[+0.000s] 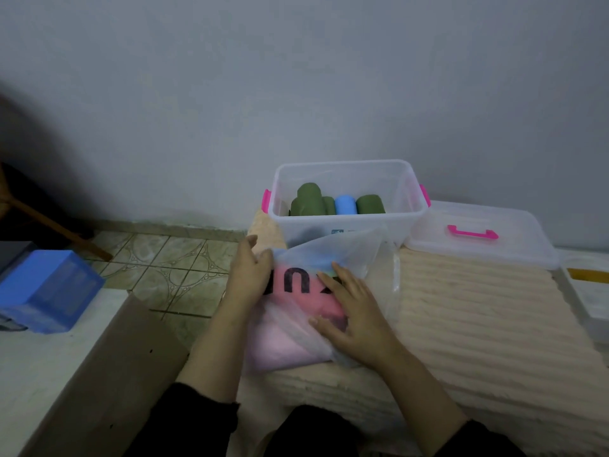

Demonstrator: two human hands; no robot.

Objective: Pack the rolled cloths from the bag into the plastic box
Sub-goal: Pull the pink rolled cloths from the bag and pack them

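The bag (316, 291) is translucent whitish plastic with large black letters printed on its upper face, partly covered by the hands. It lies near the left edge of a ribbed cream mat (478, 324), its open mouth lifted toward the far edge. Pink cloth (286, 344) shows through the film and fills most of the bag; a blue and a green tint show near the mouth, too blurred to tell as separate rolls.

The left hand (247, 272) grips the bag's left mouth edge, fingers curled over the film. The right hand (349, 318) lies on top of the bag with fingers spread, pressing the film against the pink cloth; whether it pinches any film cannot be told.

The plastic box (349, 219) is clear with pink side latches (266, 199) and stands open at the mat's far edge, just beyond the bag's mouth. Inside, rolled cloths lie side by side: two or three olive green rolls (306, 202) at the left, one resting higher than the others, then one light blue roll (346, 205), then one more green roll (369, 204) on the right.

The lid (481, 239), clear with a pink handle, lies flat to the right of the box, touching or just beside it.

A blue crate (49, 288) stands well apart to the left, beyond a strip of tiled floor (171, 258).
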